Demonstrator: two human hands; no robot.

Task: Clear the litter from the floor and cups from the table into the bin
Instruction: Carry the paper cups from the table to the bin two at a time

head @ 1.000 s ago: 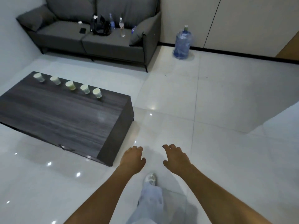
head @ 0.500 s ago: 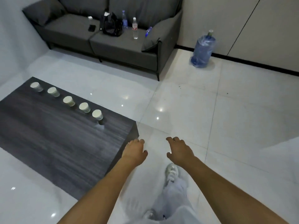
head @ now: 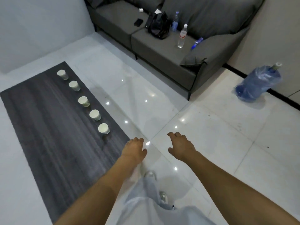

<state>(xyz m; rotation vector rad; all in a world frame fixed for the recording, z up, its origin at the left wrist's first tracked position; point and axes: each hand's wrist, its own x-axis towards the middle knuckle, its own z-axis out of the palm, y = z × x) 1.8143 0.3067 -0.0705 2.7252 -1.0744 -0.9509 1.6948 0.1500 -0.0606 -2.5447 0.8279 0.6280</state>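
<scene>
Showing both arms stretched forward over the tiled floor (head: pixel 211 135) at lower centre: the left hand (head: pixel 134 151) and right hand (head: pixel 181 146) hang palm-down, fingers loosely curled, holding nothing. Five paper cups (head: pixel 83 101) stand in a row along the dark table (head: pixel 48 127) edge, left of frame.

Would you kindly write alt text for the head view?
Two empty hands, left hand and right hand, reach out over a white tiled floor. Five paper cups stand in a row on a dark table; a grey sofa sits beyond.
</scene>
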